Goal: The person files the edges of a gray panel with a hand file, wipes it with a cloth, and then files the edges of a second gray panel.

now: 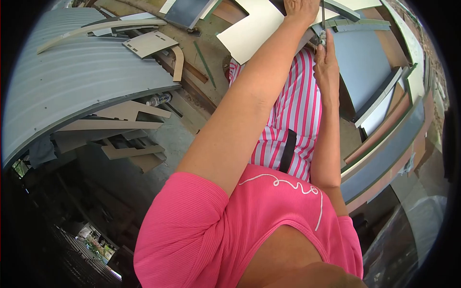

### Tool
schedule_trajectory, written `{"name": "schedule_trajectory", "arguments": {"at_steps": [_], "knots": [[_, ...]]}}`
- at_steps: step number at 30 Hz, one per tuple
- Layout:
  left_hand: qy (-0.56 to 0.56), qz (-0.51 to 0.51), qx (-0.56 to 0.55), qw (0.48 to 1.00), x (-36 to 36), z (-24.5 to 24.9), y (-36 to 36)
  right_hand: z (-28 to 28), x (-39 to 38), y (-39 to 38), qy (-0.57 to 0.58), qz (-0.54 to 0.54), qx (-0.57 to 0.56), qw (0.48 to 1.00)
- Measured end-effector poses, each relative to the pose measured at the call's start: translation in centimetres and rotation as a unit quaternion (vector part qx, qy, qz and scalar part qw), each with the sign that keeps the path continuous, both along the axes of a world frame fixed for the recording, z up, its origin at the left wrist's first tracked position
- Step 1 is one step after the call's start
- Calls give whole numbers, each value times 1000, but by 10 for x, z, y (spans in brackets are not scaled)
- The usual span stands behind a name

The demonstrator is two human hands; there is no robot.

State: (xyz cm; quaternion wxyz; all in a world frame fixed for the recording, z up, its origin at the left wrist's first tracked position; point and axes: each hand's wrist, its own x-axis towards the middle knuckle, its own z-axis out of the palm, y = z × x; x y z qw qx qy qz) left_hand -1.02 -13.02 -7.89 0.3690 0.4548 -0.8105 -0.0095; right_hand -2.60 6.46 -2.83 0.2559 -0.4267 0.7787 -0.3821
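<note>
My left hand [300, 8] reaches far forward and holds down a white cut panel [249, 30] at the top of the view; its fingertips are cut off by the frame edge. Just to its right, my right hand [326, 60] grips a thin dark tool [322, 19] with a pale knobby handle, its tip pointing up at the panel's right edge. Both arms stretch out over my pink-and-white striped clothing [293, 120]. A grey board [362, 67] lies right of my right hand.
A large corrugated grey metal sheet [72, 81] fills the left. Cut board offcuts [149, 43] and strips [127, 152] lie on and below it. A plastic bottle [159, 100] rests on the ground. Stacked grey and brown boards [389, 144] run along the right.
</note>
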Motion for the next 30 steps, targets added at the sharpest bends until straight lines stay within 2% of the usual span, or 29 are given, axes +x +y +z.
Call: {"name": "schedule_trajectory", "arguments": {"at_steps": [3, 6, 8, 10, 14, 16, 18, 19, 22, 24, 26, 27, 28, 30], "knots": [[9, 3, -10, 1000, 0, -6, -3, -19, 13, 18, 24, -4, -28, 999], [17, 18, -51, 998, -3, -16, -5, -16, 0, -6, -28, -3, -23, 999], [7, 9, -21, 1000, -2, -11, -2, -14, -8, -18, -48, 12, -35, 998], [23, 14, -55, 998, -3, -11, -1, -7, -4, -21, -20, -7, -3, 1000], [26, 2, -22, 999, 1, 1, 1, -25, 10, 16, 6, 1, -68, 998], [20, -13, 5, 1000, -1, -6, 0, -10, 8, 13, -4, -1, -36, 999], [-9, 56, -38, 998, -8, -10, -4, -12, -2, 0, -20, -8, -33, 999], [-27, 40, 31, 998, -8, -7, -6, -14, -3, -1, 4, -8, -53, 999], [0, 14, -37, 999, -1, -7, -2, -10, -2, 18, 5, 6, -13, 1000], [3, -1, -17, 1000, 0, -4, -6, -10, 0, 21, 21, 2, -12, 1000], [6, 5, -31, 999, 1, -10, -4, -11, -4, 16, -6, 3, 4, 1000], [-14, 17, -14, 1000, 0, -8, -3, 11, -6, 5, -88, -9, 78, 993], [-16, 15, -11, 1000, -1, -16, -3, 10, -10, -2, -89, -11, 81, 993], [-6, 38, -76, 996, -4, -22, -7, 10, -17, -20, -68, 16, 28, 997]]}}
